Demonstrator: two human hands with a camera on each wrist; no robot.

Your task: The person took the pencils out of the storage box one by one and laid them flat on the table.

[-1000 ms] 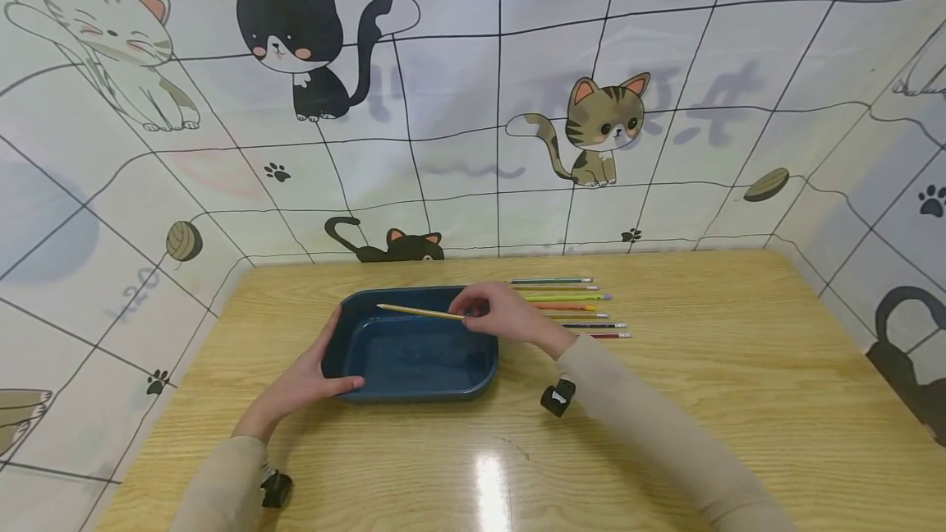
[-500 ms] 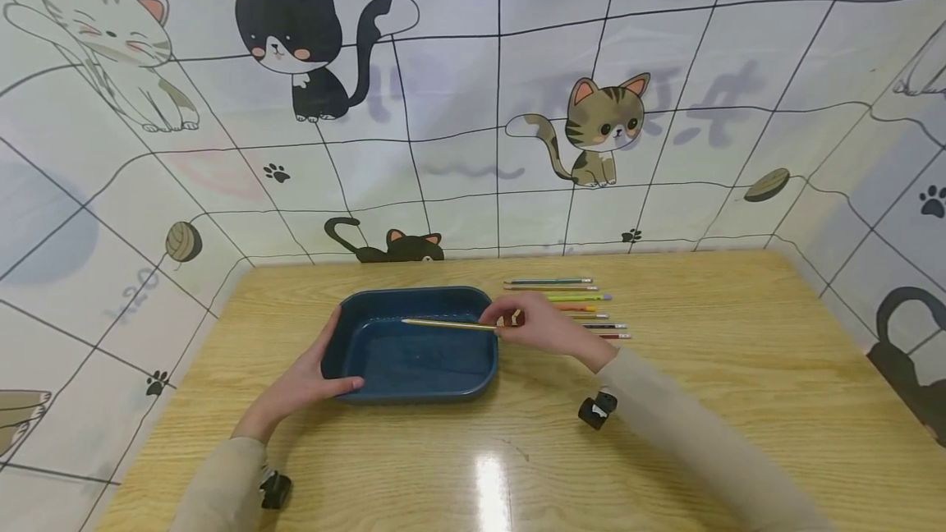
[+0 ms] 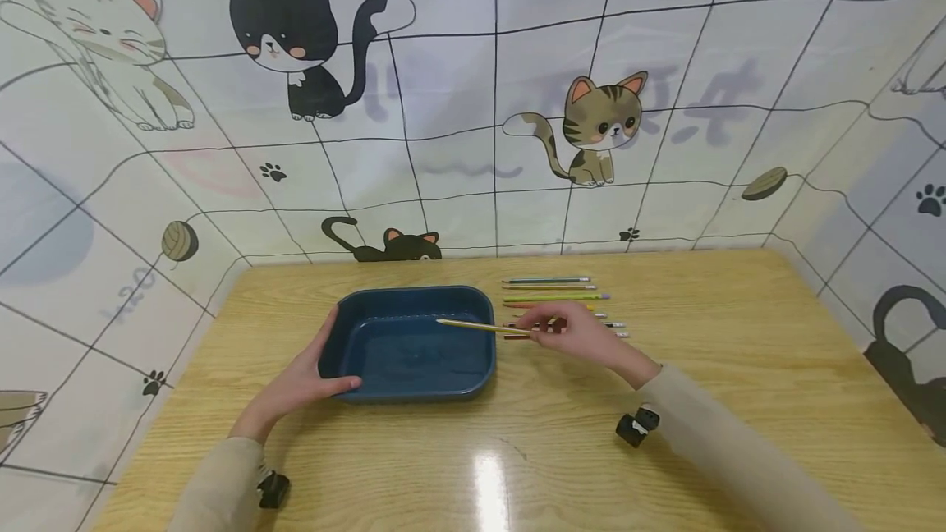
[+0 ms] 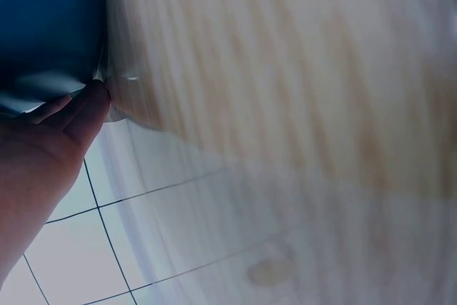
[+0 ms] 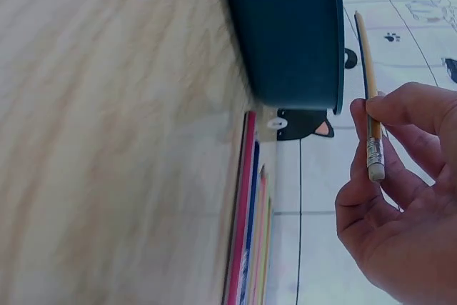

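Observation:
A deep blue plastic tray (image 3: 414, 351) stands on the wooden table. At its front left corner my left hand (image 3: 299, 384) holds it, fingers along the outer left side and thumb over the front rim. My right hand (image 3: 572, 331) pinches a striped yellow pencil (image 3: 473, 325) near its eraser end, between thumb and fingers. The pencil's sharpened tip reaches over the tray's right rim. In the right wrist view the pencil (image 5: 370, 76) is above the tray's rim level, white eraser toward the palm. Behind and under the right hand lie several pencils (image 3: 547, 287) side by side.
The wooden table (image 3: 414, 466) ends at the back against a wall covering (image 3: 458, 121) printed with cartoon cats and a grid. The row of pencils lies just right of the tray, points toward it, erasers to the right.
My right hand has moved right with the pencil, from over the tray to over the front of the pencil row. My left hand and the tray have stayed in place.

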